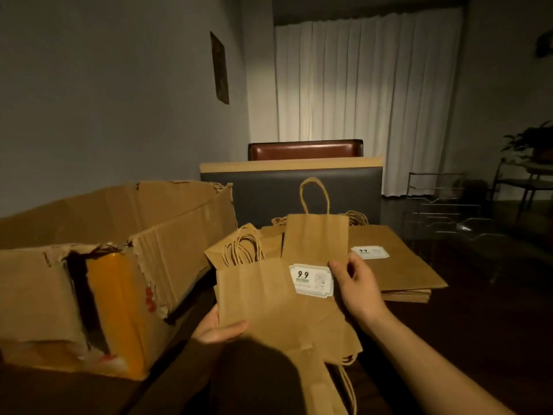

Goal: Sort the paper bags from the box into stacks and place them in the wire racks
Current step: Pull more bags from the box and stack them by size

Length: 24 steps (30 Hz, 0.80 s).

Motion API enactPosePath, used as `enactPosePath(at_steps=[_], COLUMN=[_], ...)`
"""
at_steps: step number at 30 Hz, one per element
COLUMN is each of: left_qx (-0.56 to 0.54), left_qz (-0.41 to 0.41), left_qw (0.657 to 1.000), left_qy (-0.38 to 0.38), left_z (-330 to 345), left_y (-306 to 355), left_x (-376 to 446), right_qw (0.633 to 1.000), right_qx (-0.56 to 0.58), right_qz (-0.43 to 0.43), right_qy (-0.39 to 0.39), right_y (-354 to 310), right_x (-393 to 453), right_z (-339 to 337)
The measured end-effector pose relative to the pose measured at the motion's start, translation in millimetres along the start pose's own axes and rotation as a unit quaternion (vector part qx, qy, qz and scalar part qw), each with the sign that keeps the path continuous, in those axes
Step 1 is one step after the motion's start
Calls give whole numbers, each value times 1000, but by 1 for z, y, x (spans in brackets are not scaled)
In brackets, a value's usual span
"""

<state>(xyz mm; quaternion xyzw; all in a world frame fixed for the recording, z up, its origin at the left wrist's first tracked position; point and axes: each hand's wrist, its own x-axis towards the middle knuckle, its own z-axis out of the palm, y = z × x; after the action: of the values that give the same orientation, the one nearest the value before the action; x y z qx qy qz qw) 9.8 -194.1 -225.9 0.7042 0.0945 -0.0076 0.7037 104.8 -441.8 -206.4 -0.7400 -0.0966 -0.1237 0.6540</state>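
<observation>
Left hand (217,326), lower centre of the frame: grip closed under the bundle of paper bags (257,298), thumb on top. Right hand (354,283): grip pinching the right edge of a small bag (315,238) held upright, beside a label (311,280). Flat stack (398,265) lies on the bench, centre right. Torn box (104,265) at left. Wire racks (443,217) at right.

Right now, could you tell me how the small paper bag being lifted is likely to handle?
Probably light: the right hand lifts the small paper bag by one edge. Likely fairly stiff, since it stays flat. Its twisted handle stands upright.
</observation>
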Motion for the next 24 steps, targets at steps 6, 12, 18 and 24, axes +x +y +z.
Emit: enactPosePath(at_steps=[6, 12, 18, 24], left_qx=[44, 206, 544, 630], left_qz=[24, 35, 159, 257], left_qw=[999, 973, 796, 720], left_qy=[9, 98, 211, 135], left_z=[2, -1, 18, 16], left_y=[-1, -15, -5, -30], left_x=[8, 16, 20, 33], right_qw=[996, 986, 989, 983], right_qx=[47, 61, -14, -125], right_qz=[66, 82, 149, 121], right_qy=[36, 128, -18, -58], right_y=[12, -15, 0, 23], right_x=[25, 41, 22, 25], right_z=[-19, -65, -40, -9])
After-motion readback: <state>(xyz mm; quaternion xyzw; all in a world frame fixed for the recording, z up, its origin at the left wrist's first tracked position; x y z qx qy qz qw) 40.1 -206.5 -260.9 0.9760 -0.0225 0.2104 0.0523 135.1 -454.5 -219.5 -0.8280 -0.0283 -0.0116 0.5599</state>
